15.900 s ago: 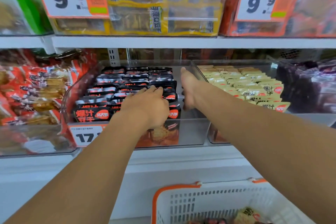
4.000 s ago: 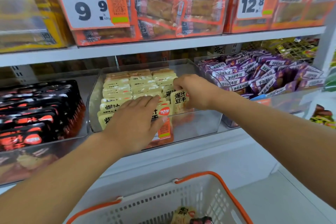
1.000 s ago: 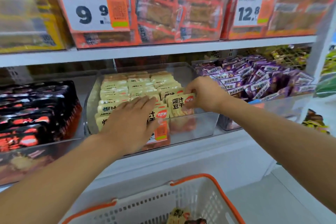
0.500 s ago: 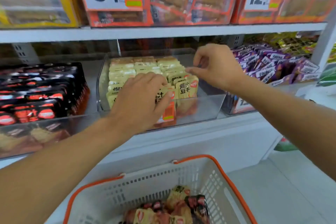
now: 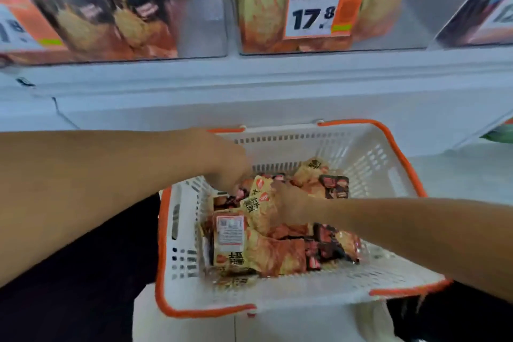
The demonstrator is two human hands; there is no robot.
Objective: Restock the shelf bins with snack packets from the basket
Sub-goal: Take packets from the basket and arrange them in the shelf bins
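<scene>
Packets of snack, yellow ones and dark ones mixed, lie heaped in the white basket with the orange rim, nearest the viewer. They look light, soft and crinkly, probably slick on the faces, so a pinch along a sealed edge or a loose grasp round the middle should serve; squeezing hard might crush what is inside.

Both hands are down in the heap. The right hand has its fingers against an upright yellow packet, but whether they close round it I cannot tell through the blur. The left hand reaches in over the far rim with its fingers curled down among the packets; if it grips one, that is hidden.

Beyond the basket runs the white shelf front. Above it stand clear bins: the middle bin holds matching yellow packets behind a price tag, and the left bin holds dark ones.
</scene>
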